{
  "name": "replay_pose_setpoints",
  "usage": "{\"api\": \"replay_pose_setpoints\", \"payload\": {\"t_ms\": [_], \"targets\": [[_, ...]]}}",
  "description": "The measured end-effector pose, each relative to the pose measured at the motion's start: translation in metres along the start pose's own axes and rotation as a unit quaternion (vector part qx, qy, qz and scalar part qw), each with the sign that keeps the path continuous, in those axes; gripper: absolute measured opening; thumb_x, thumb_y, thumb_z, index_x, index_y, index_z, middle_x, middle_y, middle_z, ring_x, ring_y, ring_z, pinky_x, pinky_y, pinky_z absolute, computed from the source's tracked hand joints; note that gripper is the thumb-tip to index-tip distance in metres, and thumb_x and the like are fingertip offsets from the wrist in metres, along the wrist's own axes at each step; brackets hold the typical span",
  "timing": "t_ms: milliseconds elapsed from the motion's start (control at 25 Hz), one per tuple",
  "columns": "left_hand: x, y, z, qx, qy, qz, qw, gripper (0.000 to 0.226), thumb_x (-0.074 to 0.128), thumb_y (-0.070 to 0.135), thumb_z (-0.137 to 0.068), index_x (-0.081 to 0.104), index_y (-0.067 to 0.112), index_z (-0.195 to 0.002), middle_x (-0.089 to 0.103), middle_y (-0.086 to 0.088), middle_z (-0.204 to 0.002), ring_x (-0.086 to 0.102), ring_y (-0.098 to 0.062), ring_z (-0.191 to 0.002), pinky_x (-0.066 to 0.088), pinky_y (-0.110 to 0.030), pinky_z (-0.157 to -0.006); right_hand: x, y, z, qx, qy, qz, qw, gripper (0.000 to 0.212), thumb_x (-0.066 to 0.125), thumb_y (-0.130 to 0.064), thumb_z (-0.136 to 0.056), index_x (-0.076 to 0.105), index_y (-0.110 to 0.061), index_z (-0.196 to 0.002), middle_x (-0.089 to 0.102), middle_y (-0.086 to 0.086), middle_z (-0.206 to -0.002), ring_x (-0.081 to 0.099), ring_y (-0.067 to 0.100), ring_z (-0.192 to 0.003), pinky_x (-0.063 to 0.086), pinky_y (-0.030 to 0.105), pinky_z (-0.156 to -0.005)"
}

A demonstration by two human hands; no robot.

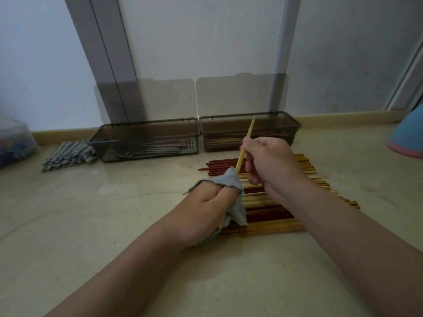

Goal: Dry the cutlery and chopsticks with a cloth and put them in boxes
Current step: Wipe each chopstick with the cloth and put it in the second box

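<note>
My right hand (272, 165) pinches a pale wooden chopstick (248, 136) that slants up toward the right box. My left hand (206, 211) is wrapped in a grey-green cloth (233, 181) and closed around the chopstick's lower part. Under both hands lies a row of several red-brown and light wooden chopsticks (270, 216) on the beige surface. Two smoky transparent boxes stand at the back with lids raised: the left box (146, 129) holds metal cutlery, the right box (270, 120) holds chopsticks.
A folded checked cloth (68, 154) lies left of the cutlery box. A clear container (13, 140) sits at the far left edge. A blue and pink object (407, 136) stands at the right edge. A wall and grey frames rise behind the boxes.
</note>
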State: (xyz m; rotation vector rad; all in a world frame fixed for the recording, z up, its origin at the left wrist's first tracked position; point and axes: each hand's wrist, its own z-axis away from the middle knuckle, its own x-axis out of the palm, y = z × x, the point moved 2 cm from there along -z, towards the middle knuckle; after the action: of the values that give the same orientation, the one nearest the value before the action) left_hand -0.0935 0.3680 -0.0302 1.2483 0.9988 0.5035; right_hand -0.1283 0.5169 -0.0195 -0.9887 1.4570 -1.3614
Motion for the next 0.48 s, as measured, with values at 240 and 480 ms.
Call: {"api": "replay_pose_setpoints", "payload": {"t_ms": [240,480], "targets": [[-0.003,-0.001,0.002,-0.005,-0.007,0.031,0.999,0.037,0.038,0.037,-0.099,0.057,0.019,-0.073,0.042,-0.004,-0.057,0.033,-0.018,-0.049,0.031,-0.022,-0.043,0.007,-0.008,0.009,0.024,-0.087,-0.095,0.991,0.014,0.053,-0.016,-0.102,0.064,-0.008,-0.106,0.072,0.004,-0.072,0.070,0.018,-0.068,0.056,0.028,-0.057],[-0.004,-0.003,0.006,-0.030,0.030,0.041,0.998,0.035,0.041,0.036,-0.098,0.052,0.012,-0.075,0.038,-0.011,-0.061,0.029,-0.023,-0.055,0.030,-0.021,-0.042,-0.037,-0.016,-0.014,-0.038,0.087,-0.136,0.986,0.021,0.048,-0.023,-0.105,0.065,-0.020,-0.117,0.054,-0.001,-0.072,0.054,0.008,-0.049,0.046,0.024,-0.045]]}}
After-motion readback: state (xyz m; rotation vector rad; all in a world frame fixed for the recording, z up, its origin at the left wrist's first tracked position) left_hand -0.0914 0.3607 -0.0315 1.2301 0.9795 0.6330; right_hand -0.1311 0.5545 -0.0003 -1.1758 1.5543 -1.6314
